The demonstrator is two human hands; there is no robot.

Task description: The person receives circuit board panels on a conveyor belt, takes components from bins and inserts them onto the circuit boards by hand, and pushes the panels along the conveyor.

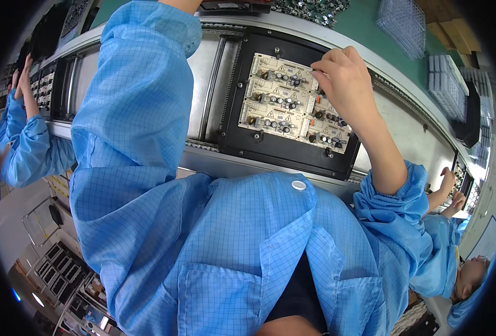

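Observation:
My right hand (344,75) is over the upper right part of a cream-coloured circuit board panel (286,115). Its thumb and fingertips are drawn together in a pinch close to the board's surface; whatever they hold, if anything, is too small to make out. Rows of capacitors and other small parts stand on the panel, which lies in a black carrier tray (234,137). My hand covers some of the panel's upper right section. My left arm, in a blue checked sleeve, stretches up past the top edge, so the left hand is out of sight.
The tray sits on a conveyor with a metal rail (209,92) and side chains. Beyond it, a green bench holds a heap of small dark components (315,10), a clear plastic tray (402,25) and stacked trays (447,87). Blue-sleeved co-workers work at far left and right.

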